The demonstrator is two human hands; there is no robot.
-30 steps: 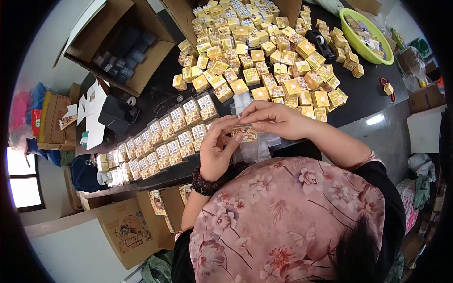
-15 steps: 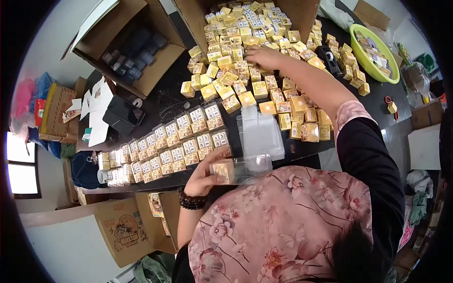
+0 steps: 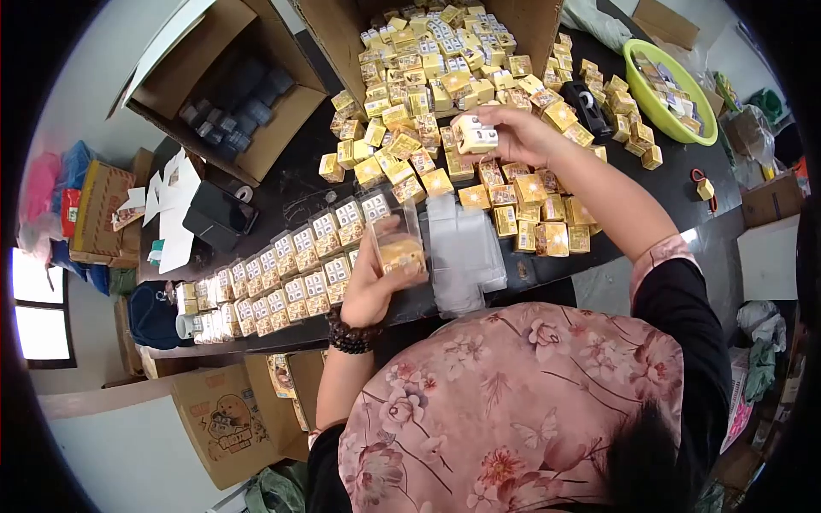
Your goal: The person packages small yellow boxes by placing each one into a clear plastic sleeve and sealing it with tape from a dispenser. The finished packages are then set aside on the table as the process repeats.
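Observation:
My left hand (image 3: 366, 289), with a dark bead bracelet at the wrist, grips a clear plastic case (image 3: 400, 224) with its opening tilted up. Small yellow printed boxes (image 3: 402, 254) sit in the bottom of that case. Over the heap, my right hand (image 3: 523, 138) pinches small boxes (image 3: 476, 135) with white faces and dark markings toward me. Below it spread loose yellow boxes (image 3: 530, 190). Beside my left hand lies a stack of empty clear cases (image 3: 462, 256). To the left stand two rows of filled cases (image 3: 286, 256).
A cardboard carton (image 3: 540, 30) spills yellow boxes at the back. Another carton (image 3: 295, 111) at left holds clear cases. A green basin (image 3: 709, 120), a tape dispenser (image 3: 587, 109), red-handled scissors (image 3: 711, 203) and a black phone-like device (image 3: 221, 212) lie around the table.
My right hand has lifted small boxes from the heap and drawn them nearer. My left hand has raised the clear case and turned it from lying sideways to upright.

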